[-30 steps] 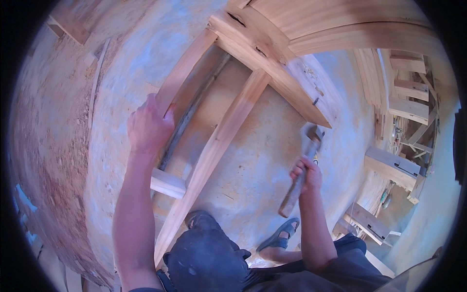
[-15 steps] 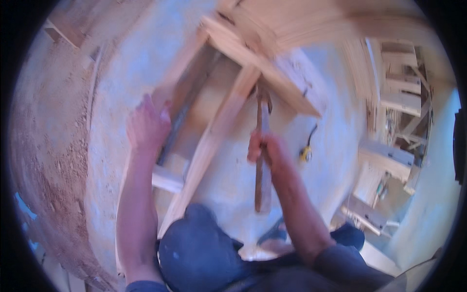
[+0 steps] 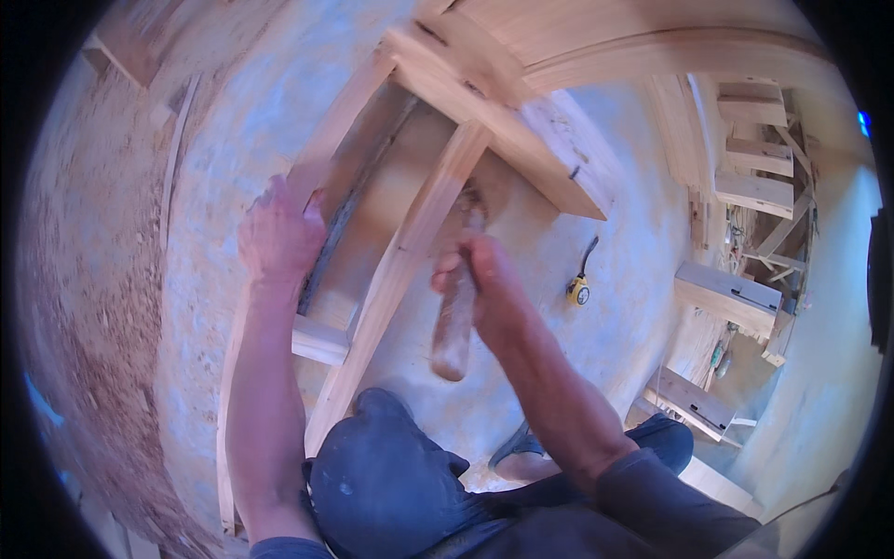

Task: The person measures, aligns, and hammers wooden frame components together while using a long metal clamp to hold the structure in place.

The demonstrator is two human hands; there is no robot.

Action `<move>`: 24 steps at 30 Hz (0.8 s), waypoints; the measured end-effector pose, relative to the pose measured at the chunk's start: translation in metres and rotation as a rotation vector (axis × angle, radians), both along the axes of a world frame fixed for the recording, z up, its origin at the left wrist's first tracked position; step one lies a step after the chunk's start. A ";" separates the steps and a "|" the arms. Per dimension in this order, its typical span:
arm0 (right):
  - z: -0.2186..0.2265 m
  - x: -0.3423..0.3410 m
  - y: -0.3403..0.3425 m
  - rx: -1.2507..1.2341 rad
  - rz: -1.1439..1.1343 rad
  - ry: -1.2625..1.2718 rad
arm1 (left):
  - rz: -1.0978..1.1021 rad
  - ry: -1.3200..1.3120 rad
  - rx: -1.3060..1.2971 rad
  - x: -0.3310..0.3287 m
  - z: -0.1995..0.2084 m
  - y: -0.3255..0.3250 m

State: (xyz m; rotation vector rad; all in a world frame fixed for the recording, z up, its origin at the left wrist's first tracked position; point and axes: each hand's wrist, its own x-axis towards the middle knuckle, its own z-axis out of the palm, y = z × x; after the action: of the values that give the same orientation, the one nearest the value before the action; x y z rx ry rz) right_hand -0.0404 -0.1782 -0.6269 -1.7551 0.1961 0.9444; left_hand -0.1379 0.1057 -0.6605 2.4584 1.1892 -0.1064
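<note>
My left hand (image 3: pixel 279 231) is closed around the left rail (image 3: pixel 346 119) of a wooden frame, the thumb on its inner side. My right hand (image 3: pixel 477 272) grips a hammer (image 3: pixel 453 340) by its thick wooden handle. The hammer's head is blurred and sits close to the right side of the middle rail (image 3: pixel 400 253); whether it touches the wood I cannot tell. A wide end board (image 3: pixel 521 149) crosses the far end of the rails. A short crosspiece (image 3: pixel 319 343) joins the left and middle rails nearer my body.
A yellow tape measure (image 3: pixel 579 292) lies on the concrete floor right of the hammer. My bent knee (image 3: pixel 382 480) is beside the middle rail. Several wooden pieces (image 3: pixel 731 296) stand along the right. Loose dirt (image 3: pixel 102 307) covers the left side.
My right hand has swung left with the hammer, bringing it nearer the middle rail and tilting its handle. My left hand stays on the left rail.
</note>
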 end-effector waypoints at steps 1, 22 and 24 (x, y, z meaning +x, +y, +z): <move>-0.004 0.004 0.002 0.026 -0.054 0.154 | 0.010 0.001 0.008 0.004 0.000 0.008; 0.004 0.017 0.032 0.037 -0.126 0.356 | 0.051 0.003 -0.032 -0.002 0.012 0.015; 0.004 0.019 0.020 -0.060 -0.109 0.411 | 0.012 -0.062 -0.071 0.000 0.012 0.014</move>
State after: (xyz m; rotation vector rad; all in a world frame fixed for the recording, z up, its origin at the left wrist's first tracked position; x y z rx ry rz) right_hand -0.0218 -0.1583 -0.6233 -1.5697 0.5829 1.2210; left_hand -0.1378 0.1195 -0.6484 2.3755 1.1538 -0.0674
